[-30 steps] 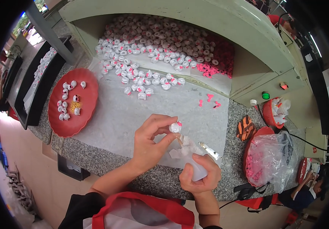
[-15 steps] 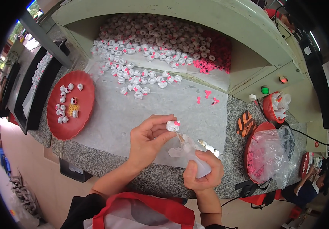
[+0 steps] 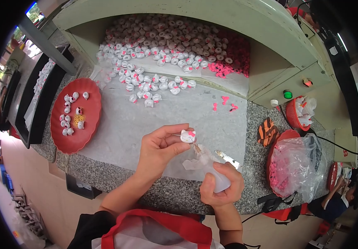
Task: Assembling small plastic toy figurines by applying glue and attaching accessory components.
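Between the thumb and fingers of my left hand (image 3: pixel 156 147) is a small white cat-head piece (image 3: pixel 187 137) with a pink bow. My right hand (image 3: pixel 222 186) is closed around a whitish squeeze bottle (image 3: pixel 219 181). White tissue (image 3: pixel 204 159) wraps the bottle's neck, and its narrow tip points at the lower edge of the piece; I cannot tell whether they touch. A shiny metal tool (image 3: pixel 227 158) sticks out beyond my right hand; its other end is hidden. Past my hands, several similar white pieces (image 3: pixel 148 95) lie on the white sheet (image 3: pixel 116 124), with loose pink bows (image 3: pixel 224 100) to their right.
A red scalloped plate (image 3: pixel 69 143) with white pieces stands at left. The pale green shelf (image 3: pixel 187 12) holds a large heap of pieces. At right are an orange-black cloth (image 3: pixel 267 132), a red basket (image 3: pixel 293 114) and a plastic bag (image 3: pixel 299 166) over a red tray. A person (image 3: pixel 332 203) sits far right.
The white piece has turned slightly in my left fingers, so more of its front shows. The bottle stays beside it, and the whole view has shifted a little.
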`<act>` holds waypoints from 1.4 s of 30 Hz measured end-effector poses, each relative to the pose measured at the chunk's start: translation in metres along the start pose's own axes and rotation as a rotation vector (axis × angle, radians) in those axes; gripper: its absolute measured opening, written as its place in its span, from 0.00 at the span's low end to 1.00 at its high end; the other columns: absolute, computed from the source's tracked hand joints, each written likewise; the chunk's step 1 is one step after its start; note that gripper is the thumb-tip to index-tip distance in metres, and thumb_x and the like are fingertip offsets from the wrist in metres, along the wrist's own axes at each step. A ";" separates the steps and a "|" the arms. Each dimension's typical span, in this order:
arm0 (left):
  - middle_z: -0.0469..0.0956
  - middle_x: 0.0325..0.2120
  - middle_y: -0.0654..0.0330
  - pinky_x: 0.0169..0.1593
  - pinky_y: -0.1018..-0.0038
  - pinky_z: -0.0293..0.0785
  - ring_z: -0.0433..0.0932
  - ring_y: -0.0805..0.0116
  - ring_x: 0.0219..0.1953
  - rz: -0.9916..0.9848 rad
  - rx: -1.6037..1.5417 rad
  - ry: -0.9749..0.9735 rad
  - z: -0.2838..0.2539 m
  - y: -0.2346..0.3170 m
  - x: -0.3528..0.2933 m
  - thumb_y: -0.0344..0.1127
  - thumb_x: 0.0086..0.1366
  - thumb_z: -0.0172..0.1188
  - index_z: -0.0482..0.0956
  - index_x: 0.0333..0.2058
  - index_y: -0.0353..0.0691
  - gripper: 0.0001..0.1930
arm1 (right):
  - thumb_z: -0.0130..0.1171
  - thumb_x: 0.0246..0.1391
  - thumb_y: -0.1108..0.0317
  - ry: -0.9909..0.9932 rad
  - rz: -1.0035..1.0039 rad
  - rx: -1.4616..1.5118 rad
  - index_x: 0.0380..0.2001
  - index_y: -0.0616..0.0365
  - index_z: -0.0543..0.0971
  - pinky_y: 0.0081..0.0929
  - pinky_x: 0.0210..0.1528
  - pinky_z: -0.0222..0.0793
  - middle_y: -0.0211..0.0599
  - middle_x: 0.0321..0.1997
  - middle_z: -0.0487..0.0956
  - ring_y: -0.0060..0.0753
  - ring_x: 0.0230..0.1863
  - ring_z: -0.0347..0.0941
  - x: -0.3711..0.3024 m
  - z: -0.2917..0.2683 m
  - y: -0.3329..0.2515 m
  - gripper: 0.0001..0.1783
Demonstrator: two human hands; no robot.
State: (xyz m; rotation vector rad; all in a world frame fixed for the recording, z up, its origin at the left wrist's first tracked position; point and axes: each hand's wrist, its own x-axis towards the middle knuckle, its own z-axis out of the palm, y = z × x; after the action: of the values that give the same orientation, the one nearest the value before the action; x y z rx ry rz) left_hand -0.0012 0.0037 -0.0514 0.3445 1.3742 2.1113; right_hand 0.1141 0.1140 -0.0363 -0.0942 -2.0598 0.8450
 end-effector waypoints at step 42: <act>0.74 0.37 0.55 0.42 0.78 0.72 0.74 0.71 0.38 0.127 0.125 0.067 -0.005 -0.006 0.004 0.16 0.50 0.55 0.70 0.43 0.30 0.18 | 0.55 0.40 0.71 0.035 0.589 0.326 0.29 0.67 0.72 0.23 0.26 0.69 0.42 0.28 0.75 0.31 0.25 0.72 0.016 -0.009 0.001 0.12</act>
State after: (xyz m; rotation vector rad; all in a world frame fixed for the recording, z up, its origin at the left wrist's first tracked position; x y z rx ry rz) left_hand -0.0044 0.0042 -0.0589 0.4241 1.5648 2.1612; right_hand 0.1110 0.1255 -0.0222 -0.5494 -1.8497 1.5133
